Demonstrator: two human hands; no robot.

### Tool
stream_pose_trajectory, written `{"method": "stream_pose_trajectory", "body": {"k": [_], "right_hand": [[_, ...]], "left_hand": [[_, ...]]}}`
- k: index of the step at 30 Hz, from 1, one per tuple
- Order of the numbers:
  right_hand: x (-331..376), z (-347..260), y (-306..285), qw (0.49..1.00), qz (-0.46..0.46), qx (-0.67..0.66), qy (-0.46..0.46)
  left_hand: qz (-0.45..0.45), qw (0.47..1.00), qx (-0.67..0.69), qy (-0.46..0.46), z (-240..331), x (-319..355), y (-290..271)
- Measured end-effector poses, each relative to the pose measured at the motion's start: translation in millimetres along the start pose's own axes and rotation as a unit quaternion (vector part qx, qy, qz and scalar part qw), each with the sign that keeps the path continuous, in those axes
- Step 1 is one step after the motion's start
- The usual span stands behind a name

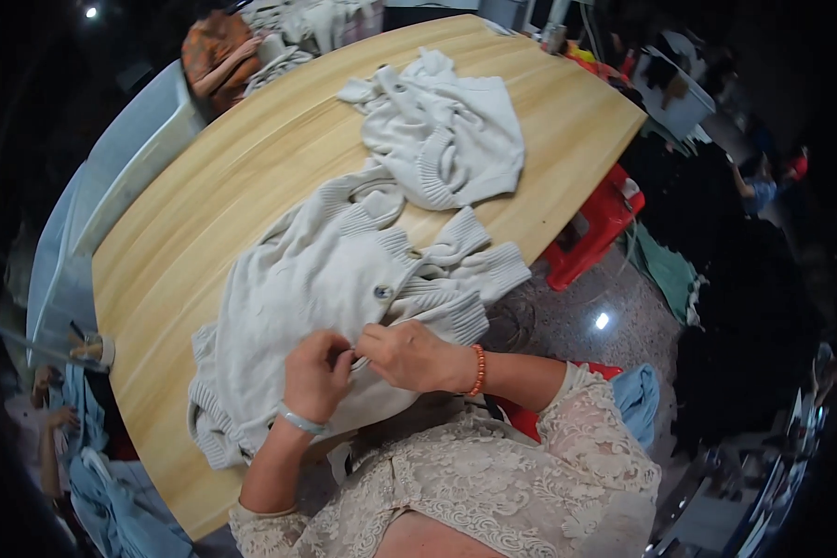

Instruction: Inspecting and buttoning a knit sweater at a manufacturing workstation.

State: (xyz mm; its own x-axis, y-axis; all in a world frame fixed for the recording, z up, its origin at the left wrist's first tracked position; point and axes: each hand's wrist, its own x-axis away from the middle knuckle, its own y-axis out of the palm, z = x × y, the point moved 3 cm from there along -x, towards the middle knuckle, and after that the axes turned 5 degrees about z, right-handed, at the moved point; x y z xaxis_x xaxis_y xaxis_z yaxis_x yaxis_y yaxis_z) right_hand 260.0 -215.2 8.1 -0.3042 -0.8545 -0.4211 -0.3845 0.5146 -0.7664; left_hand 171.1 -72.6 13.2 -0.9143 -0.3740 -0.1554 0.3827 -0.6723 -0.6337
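Observation:
A cream knit cardigan (293, 270) with ribbed edges and dark buttons lies spread on the wooden table, its lower part hanging toward me. My left hand (314, 377), a pale band at its wrist, pinches the cardigan's front edge. Close against it, my right hand (407, 355), with orange beads at the wrist, grips the same edge with closed fingers. What lies between the fingertips is too small to make out. Just beyond the hands, a button (381, 292) shows on the front edge.
A second cream knit garment (446, 130) lies crumpled farther back on the table (177, 279). Pale plastic bins (126, 177) line the left side, and a small cup (98, 352) sits at that edge. Red stools (597, 228) and dark cloth heaps (735, 307) are at right. Another person (219, 51) sits beyond the table.

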Motion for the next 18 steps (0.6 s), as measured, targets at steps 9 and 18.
{"method": "stream_pose_trajectory", "body": {"k": [9,18], "right_hand": [[-1,-8,-7,0.997,0.082,0.008,-0.007],[2,3,5,1.000,-0.004,-0.024,0.007]], "left_hand": [[-0.056,0.922,0.334,-0.190,-18,-11,-10],[-0.072,0.989,0.120,0.042,-1,17,-16]]}}
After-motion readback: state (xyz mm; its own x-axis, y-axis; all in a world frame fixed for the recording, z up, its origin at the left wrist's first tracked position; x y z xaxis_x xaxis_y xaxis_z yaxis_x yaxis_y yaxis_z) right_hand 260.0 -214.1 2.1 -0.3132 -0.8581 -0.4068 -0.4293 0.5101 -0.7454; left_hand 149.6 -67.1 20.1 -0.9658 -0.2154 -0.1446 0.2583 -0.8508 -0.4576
